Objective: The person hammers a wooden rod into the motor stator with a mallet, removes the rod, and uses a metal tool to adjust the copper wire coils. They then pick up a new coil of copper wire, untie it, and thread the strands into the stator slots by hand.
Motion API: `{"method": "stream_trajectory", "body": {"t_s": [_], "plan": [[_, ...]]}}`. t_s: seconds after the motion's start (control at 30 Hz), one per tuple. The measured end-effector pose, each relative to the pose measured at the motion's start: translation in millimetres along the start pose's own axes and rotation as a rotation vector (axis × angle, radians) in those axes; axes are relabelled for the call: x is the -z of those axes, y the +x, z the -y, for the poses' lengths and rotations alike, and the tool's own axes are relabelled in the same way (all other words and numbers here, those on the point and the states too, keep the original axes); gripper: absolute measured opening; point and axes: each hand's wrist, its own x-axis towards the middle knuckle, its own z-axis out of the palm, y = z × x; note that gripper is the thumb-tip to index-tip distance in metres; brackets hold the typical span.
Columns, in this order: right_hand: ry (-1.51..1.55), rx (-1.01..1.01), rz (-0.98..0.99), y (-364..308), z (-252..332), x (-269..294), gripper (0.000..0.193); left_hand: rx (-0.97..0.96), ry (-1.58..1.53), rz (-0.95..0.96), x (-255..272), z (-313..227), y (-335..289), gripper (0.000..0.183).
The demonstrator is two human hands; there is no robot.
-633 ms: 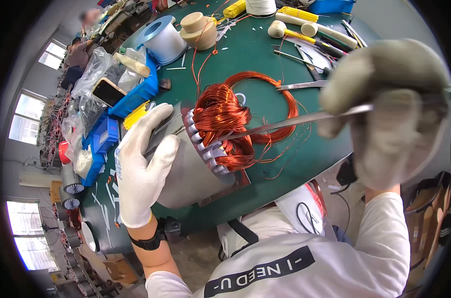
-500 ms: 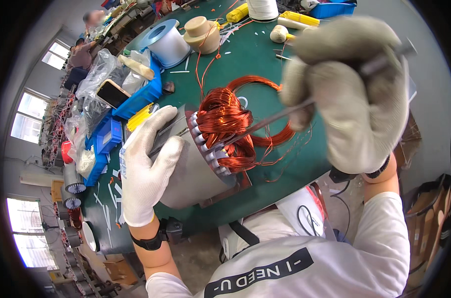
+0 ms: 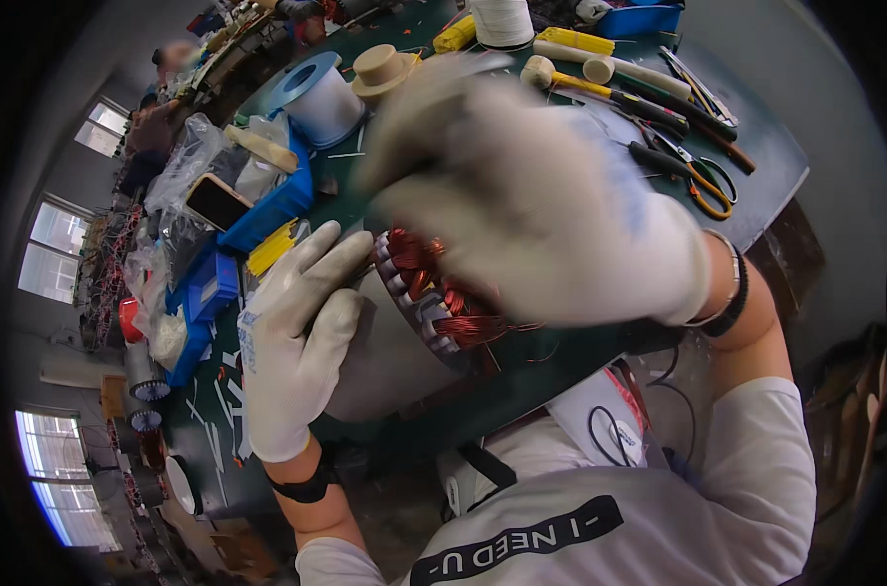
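Observation:
A grey metal cylinder, like a motor stator (image 3: 390, 376), lies on its side on the green table. Red-brown copper wire coils (image 3: 468, 330) come out of its right end, beside a ring of white slot liners (image 3: 396, 278). My left hand (image 3: 292, 352), in a white glove, rests on the cylinder's upper left with fingers stretched out and nothing visible held. My gloved right hand (image 3: 560, 210) is raised over the coils and hides most of them. Motion smears its fingers, so whether they grip a tool does not show.
Beyond the stator stand a blue-white spool (image 3: 318, 107), a tan stepped block (image 3: 381, 70) and a white thread spool (image 3: 502, 21). Blue bins (image 3: 297, 186) and a phone (image 3: 219, 199) lie left. A mallet (image 3: 539, 71) and orange-handled scissors (image 3: 712, 195) lie at the far right.
My right hand has swung left and now covers the coils. The thin metal rod it held against the slots no longer shows. My left hand's fingers have shifted slightly along the cylinder.

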Motion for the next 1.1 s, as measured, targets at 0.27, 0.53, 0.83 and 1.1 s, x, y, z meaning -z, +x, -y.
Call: {"method": "stream_trajectory", "body": {"t_s": [0.27, 0.53, 0.83, 1.1], "plan": [[0.291, -0.638, -0.142, -49, 25, 37, 0.016, -0.059, 0.046, 0.0, -1, 7, -1, 0.048], [-0.108, -0.817, -1.096, -143, -30, 143, 0.029, 0.249, 0.223, -1.027, -14, 61, -117, 0.037], [1.053, -1.397, -1.342, -210, -67, 95, 0.048, 0.606, -0.468, -0.23, -54, 143, -166, 0.049], [0.048, -0.83, 0.222, -154, -6, 25, 0.02, 0.56, -0.265, -0.299, -63, 139, -161, 0.047]]}}
